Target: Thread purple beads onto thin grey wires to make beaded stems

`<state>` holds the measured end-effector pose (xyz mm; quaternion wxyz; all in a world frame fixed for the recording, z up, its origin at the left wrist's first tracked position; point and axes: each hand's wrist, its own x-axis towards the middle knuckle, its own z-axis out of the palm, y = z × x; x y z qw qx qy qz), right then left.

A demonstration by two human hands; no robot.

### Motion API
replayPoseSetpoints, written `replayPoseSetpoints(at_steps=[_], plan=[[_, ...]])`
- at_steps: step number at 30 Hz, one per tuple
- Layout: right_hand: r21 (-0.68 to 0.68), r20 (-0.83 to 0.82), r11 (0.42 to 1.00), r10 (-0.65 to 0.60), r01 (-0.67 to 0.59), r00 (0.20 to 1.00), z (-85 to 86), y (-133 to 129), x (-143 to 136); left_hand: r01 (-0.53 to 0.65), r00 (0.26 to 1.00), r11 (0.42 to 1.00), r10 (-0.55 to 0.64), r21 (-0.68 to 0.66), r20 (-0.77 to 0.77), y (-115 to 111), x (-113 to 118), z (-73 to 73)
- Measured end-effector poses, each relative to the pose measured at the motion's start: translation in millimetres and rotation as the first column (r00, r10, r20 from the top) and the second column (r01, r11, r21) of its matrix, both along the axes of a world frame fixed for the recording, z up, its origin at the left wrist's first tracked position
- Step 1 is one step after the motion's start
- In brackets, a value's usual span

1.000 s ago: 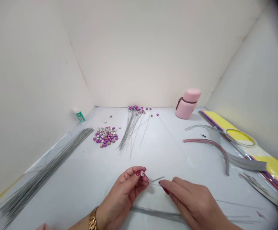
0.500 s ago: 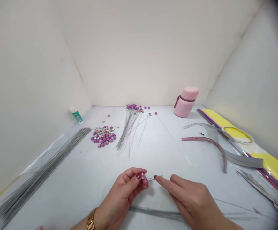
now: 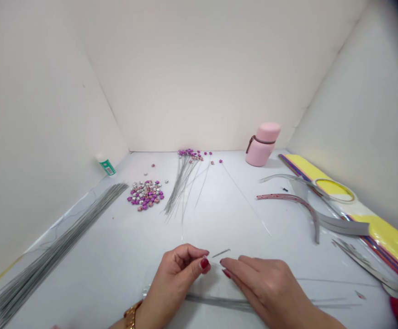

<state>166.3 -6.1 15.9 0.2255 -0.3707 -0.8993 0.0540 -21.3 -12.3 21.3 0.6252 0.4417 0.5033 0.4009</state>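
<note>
My left hand (image 3: 178,274) is closed in a pinch, thumb against fingertips, around a small pinkish paper star that the fingers now mostly hide. To its right, my right hand (image 3: 267,283) has its fingers pressed together, the tips a short gap from the left fingertips. From behind it a thin wire (image 3: 336,280) runs out to the right; the grip itself is hidden. Between both hands lies a short, thin, dark needle-like piece (image 3: 221,252). Below the hands, a bundle of grey wires (image 3: 215,300) passes beneath the right hand.
Loose stars (image 3: 146,196) are piled left, beside a long wire bundle (image 3: 61,244) and a glue stick (image 3: 106,165). Star-tipped wires (image 3: 180,183) lie at the back. A pink bottle (image 3: 263,144), ribbon strips (image 3: 288,197), tape roll (image 3: 336,189), coloured sheets (image 3: 384,233) and scissors (image 3: 359,262) are right.
The star, visible between my left fingertips before, is now mostly covered. My right fingertips have dropped slightly away from the needle-like piece, and the wire behind that hand lies at a flatter angle.
</note>
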Motion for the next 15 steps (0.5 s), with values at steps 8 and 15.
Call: replayPoseSetpoints(at_steps=[8,15], plan=[[-0.036,0.012,0.999,0.026,-0.025,1.000,-1.9,-3.5,-7.0,0.066,0.994,0.998,-0.066,0.001,0.090,-5.4,4.1,-9.3],[-0.091,0.013,0.996,-0.011,0.012,1.000,-3.9,0.1,-10.6,0.079,0.995,0.996,-0.081,0.038,0.053,0.7,6.5,-7.1]])
